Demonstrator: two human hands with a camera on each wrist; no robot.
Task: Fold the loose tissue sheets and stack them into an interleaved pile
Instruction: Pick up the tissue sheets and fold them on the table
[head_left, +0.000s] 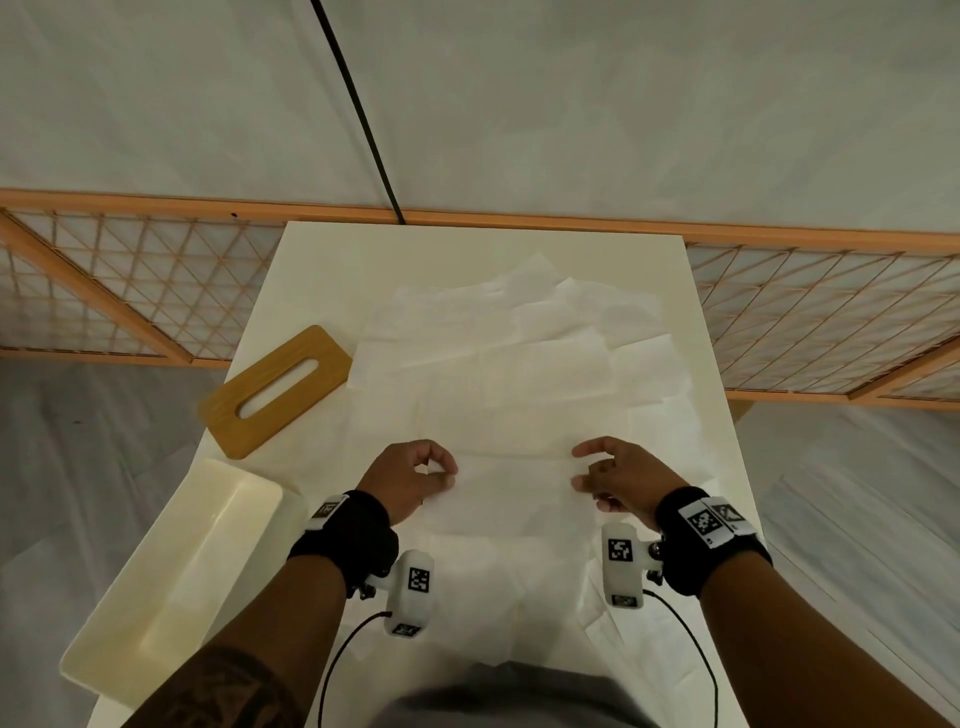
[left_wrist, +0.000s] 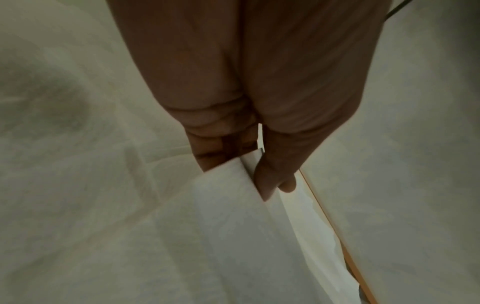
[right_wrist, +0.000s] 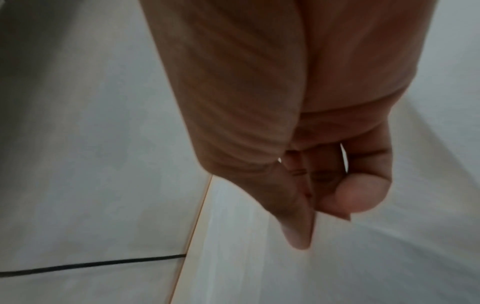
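Observation:
Many white tissue sheets (head_left: 498, 358) lie flat and overlapping across the white table (head_left: 322, 260). One sheet (head_left: 514, 493) spans the gap between my hands near the table's front. My left hand (head_left: 451, 475) pinches its left edge between thumb and fingers; the left wrist view shows that hand (left_wrist: 253, 174) closed on the raised tissue edge (left_wrist: 233, 216). My right hand (head_left: 577, 475) pinches the right edge. In the right wrist view its thumb and forefinger (right_wrist: 315, 218) meet on the sheet (right_wrist: 350, 257).
A wooden lid with a long slot (head_left: 275, 389) lies at the table's left edge. A cream plastic box (head_left: 171, 582) sits nearer, at the front left. Behind the table a wooden lattice screen (head_left: 130, 280) lies on the floor, and a black cable (head_left: 358, 109) runs away.

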